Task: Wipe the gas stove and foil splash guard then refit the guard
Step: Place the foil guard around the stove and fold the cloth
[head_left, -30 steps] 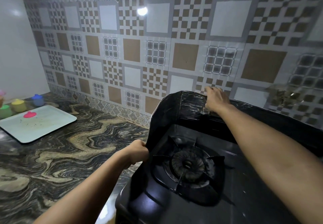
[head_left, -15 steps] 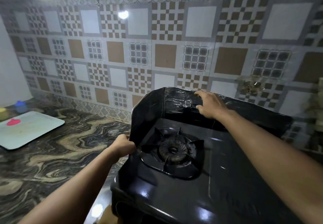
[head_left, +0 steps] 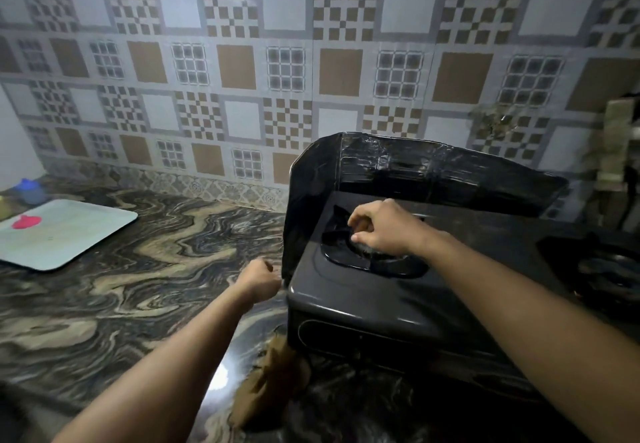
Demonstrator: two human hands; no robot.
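Observation:
The black gas stove [head_left: 367, 300] stands on the marble counter, right of centre. The dark foil splash guard [head_left: 433, 169] is upright around its back and left side. My left hand [head_left: 259, 281] is a closed fist at the lower front corner of the guard's left panel, pinching its edge. My right hand [head_left: 384, 231] rests on the left burner [head_left: 349, 257] with fingers curled down. Whether it grips anything there is hidden. A brown cloth [head_left: 273, 373] lies crumpled on the counter in front of the stove's left corner.
A second burner [head_left: 609, 276] sits at the stove's right end. A pale tray [head_left: 79, 235] with a red lid [head_left: 27, 221] lies far left, with a blue container [head_left: 31, 191] behind it. The tiled wall is close behind the guard. Blurred items [head_left: 616, 152] stand at the right edge.
My right hand has come off the guard's back panel and down onto the left burner. My left hand has slid down the left panel's edge to its bottom corner. The view shifted right.

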